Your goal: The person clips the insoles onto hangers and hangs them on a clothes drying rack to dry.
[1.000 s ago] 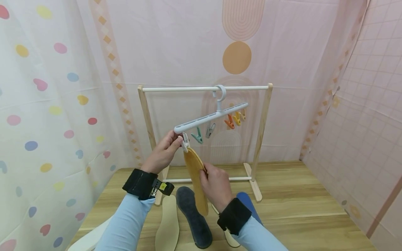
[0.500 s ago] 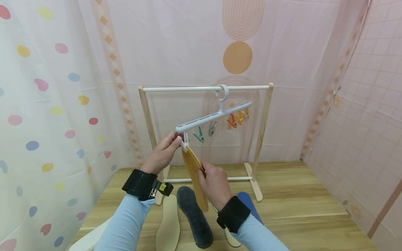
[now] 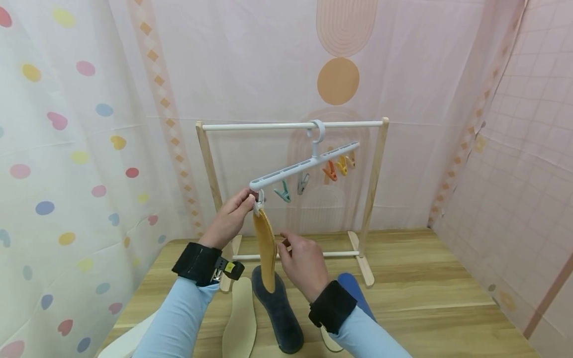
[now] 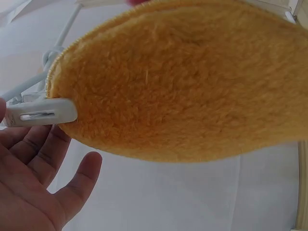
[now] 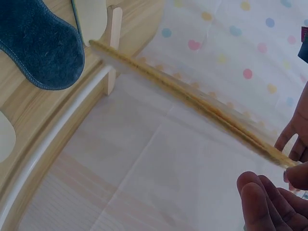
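My left hand (image 3: 229,219) pinches the white clothespin (image 3: 259,203) at the near end of the pale blue hanger (image 3: 286,173). From that clothespin hangs a mustard-yellow fuzzy insole (image 3: 266,246), its tip caught in the jaws; its fleece face (image 4: 183,86) fills much of the left wrist view. Beside the insole's right edge is my right hand (image 3: 306,263), fingers loosely bent and holding nothing. The right wrist view sees the insole (image 5: 187,98) edge-on, with right-hand fingertips (image 5: 257,197) apart below it.
The hanger hooks over the white bar (image 3: 250,127) of a wooden rack (image 3: 370,194). Several clothespins, including a green one (image 3: 283,192) and an orange one (image 3: 330,171), dangle from it. A dark blue insole (image 3: 279,318), a beige one (image 3: 239,318) and a bright blue one (image 3: 355,293) lie on the table.
My right hand has let go of the yellow insole, which has swung left and now hangs from the clothespin. My left hand stays at the clothespin.
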`<state>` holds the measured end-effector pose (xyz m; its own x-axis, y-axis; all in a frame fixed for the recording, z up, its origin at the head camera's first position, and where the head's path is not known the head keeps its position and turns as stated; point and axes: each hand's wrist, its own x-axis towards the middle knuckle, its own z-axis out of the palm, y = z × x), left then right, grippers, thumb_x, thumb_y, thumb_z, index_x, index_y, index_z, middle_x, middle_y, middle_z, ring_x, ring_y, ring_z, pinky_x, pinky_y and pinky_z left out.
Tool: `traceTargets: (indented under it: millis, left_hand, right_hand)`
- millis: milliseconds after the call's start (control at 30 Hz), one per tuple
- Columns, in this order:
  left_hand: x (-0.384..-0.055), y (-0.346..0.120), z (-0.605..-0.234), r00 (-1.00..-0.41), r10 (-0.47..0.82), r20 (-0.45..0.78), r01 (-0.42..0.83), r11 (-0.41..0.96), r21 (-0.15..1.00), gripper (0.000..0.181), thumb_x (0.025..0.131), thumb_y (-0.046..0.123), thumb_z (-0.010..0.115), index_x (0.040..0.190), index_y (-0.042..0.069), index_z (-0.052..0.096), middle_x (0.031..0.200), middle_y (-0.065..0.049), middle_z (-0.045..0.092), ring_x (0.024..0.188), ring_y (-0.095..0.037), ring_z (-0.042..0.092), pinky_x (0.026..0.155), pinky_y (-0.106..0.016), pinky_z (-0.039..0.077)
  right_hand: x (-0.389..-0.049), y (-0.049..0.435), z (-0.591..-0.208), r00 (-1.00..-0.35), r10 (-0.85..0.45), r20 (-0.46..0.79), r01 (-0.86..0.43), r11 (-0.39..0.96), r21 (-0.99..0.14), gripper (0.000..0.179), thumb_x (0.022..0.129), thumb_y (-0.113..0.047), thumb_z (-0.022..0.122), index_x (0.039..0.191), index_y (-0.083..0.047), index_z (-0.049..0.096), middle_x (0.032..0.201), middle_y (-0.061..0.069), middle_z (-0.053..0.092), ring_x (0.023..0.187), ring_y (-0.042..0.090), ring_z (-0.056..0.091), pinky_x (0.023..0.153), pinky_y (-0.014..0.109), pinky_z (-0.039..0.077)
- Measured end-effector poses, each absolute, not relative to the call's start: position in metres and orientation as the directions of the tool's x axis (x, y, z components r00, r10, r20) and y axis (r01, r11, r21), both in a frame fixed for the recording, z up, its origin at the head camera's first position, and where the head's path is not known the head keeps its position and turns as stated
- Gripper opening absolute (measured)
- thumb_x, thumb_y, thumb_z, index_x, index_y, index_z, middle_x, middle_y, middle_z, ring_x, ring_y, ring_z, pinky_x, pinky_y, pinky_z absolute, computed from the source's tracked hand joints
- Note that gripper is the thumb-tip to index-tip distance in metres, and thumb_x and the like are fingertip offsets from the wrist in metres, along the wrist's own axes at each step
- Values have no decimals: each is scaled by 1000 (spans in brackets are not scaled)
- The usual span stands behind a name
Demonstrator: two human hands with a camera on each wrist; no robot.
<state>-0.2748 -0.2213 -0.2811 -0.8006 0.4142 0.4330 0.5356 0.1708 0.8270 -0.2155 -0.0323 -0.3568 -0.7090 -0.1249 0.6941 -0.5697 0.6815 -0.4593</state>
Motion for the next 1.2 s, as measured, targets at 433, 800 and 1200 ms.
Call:
traceTargets:
  millis: [433,800,1200]
  left_hand:
    - [-270,-223,-283,-859,311,407,494,295,818,53,108,23,44,151,-4,31,144,-26,46,134,-36,42,111,-54,29]
    - [-267,-234,-307,-878,263,400,479,475,738,55,105,31,50,150,2,37,144,-22,47,130,-36,46,105,-54,36]
    - [-259,-240,-324,-869,290,402,493,592,638,55,104,33,52,145,-3,43,144,-23,47,130,-40,45,101,-59,39]
  right_hand:
    - [-210,-24,-353,-723,-115,682,-545,701,-460,22,93,-11,69,112,-1,71,87,6,73,64,11,63,54,20,46]
    - [-209,-18,-356,-766,-112,633,-494,734,-467,28,93,-16,71,116,-1,69,91,8,73,65,12,66,51,20,45]
    - [-211,-6,-363,-809,-125,574,-418,808,-415,27,92,-25,72,109,-5,73,93,7,73,76,18,70,59,30,52]
